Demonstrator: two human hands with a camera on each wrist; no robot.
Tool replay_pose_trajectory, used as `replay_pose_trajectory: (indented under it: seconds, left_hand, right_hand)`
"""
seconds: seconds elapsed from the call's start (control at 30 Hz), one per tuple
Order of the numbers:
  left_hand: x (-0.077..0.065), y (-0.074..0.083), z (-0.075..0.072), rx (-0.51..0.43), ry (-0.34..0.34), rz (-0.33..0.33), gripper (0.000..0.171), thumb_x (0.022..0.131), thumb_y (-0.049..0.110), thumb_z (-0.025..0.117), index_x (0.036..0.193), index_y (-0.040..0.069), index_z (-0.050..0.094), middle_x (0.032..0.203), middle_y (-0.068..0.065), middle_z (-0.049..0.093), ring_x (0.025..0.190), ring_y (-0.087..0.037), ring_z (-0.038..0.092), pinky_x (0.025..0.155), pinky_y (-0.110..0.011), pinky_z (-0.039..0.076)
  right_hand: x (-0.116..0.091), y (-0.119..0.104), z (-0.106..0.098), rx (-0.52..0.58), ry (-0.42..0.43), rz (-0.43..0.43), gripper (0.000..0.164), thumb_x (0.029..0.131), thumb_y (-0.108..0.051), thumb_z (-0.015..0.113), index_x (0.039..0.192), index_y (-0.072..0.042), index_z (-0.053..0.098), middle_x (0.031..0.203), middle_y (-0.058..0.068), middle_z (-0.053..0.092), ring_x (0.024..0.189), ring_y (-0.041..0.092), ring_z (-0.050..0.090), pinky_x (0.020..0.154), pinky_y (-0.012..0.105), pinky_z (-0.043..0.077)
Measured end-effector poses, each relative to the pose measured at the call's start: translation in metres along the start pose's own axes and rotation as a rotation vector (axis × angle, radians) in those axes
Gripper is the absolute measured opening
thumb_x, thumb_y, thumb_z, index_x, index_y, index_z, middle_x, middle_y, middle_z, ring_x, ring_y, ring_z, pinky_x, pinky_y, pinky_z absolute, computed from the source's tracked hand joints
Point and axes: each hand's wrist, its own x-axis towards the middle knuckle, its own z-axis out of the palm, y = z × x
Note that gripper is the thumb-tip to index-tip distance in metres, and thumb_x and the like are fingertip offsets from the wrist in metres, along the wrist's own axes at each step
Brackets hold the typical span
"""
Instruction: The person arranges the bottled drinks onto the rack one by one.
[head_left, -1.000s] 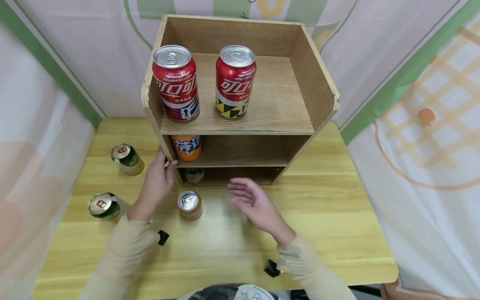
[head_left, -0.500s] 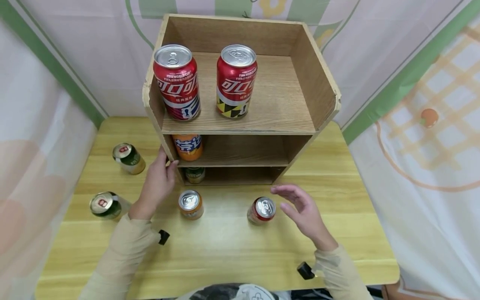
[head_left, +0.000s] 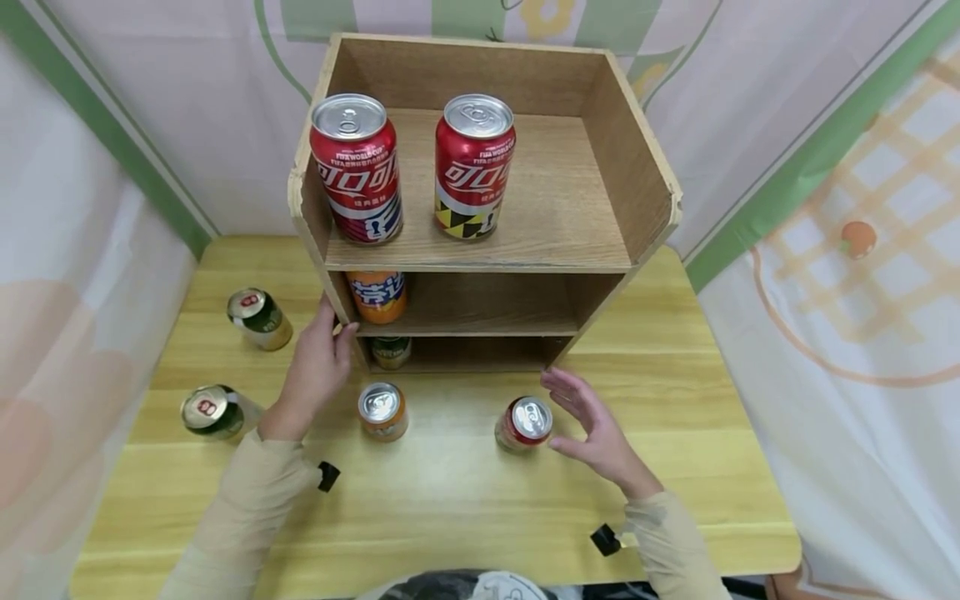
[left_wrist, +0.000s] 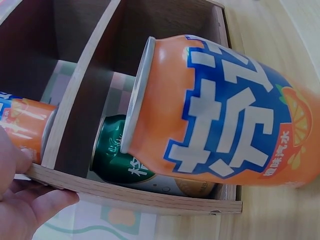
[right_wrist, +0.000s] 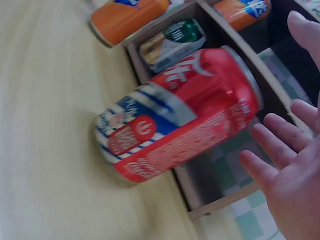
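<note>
My left hand (head_left: 315, 371) grips the left side panel of a small wooden shelf (head_left: 555, 192), thumb on its front edge and fingers outside. Close by on the table stands an orange soda can (head_left: 382, 412), whose label fills much of the left wrist view. A red cola can (head_left: 523, 423) stands upright before the shelf's right half. Just right of it, apart from the can in the right wrist view, my right hand (head_left: 596, 433) is held with fingers extended and thumb spread, holding nothing.
Two red cola cans (head_left: 356, 171) (head_left: 475, 167) stand on the top level. Another orange can (head_left: 378, 296) is at the middle level's left, a green can (head_left: 392, 352) below it. Two more green cans (head_left: 260, 318) (head_left: 217, 412) stand on the table (head_left: 675, 400) at left.
My right hand has moved from before the shelf's middle to the right, bringing the red cola can into view, then slightly back toward it. The left hand keeps its grip on the shelf.
</note>
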Motion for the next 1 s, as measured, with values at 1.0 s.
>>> replay_pose_trajectory:
  seconds: [1.0]
  left_hand:
    - [-0.002,-0.001,0.001,0.014,0.004,0.004,0.043,0.104,0.000,0.051,0.145,-0.005,0.037,0.133,-0.036,0.057,0.108,-0.047,0.064,0.081,-0.056,0.059]
  right_hand:
    - [-0.003,0.037,0.028,-0.014,0.025,0.050,0.076,0.081,0.014,0.077,0.148,0.008,0.042,0.146,0.032,0.047,0.132,0.010,0.052,0.110,0.021,0.042]
